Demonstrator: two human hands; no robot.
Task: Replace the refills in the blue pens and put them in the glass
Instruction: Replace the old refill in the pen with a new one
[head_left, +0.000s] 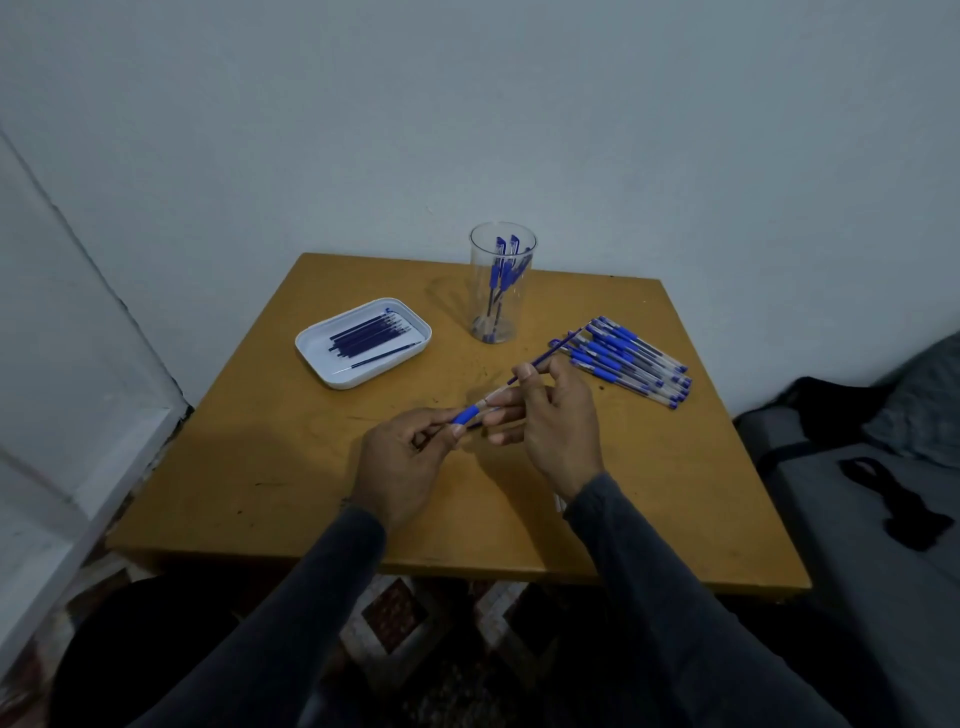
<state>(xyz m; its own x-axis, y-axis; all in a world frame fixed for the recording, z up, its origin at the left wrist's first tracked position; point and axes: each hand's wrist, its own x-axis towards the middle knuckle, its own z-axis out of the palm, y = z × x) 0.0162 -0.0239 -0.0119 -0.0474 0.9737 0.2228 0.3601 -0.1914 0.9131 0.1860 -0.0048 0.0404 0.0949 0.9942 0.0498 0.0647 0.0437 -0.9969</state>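
Note:
Over the middle of the wooden table (322, 499), my left hand (400, 462) pinches the blue grip of a pen barrel (467, 414). My right hand (556, 415) pinches a dark blue refill (550, 353) that slants up and right out of the barrel. A clear glass (501, 286) at the back holds several blue pens upright. A white tray (317, 353) to the left holds several dark refills (369, 332). A pile of blue pens (628, 358) lies at the right.
A wall stands close behind the table. A white door frame (78, 364) runs down the left. A grey couch (857, 493) with a black strap lies at the right. Patterned floor shows under the table's front edge.

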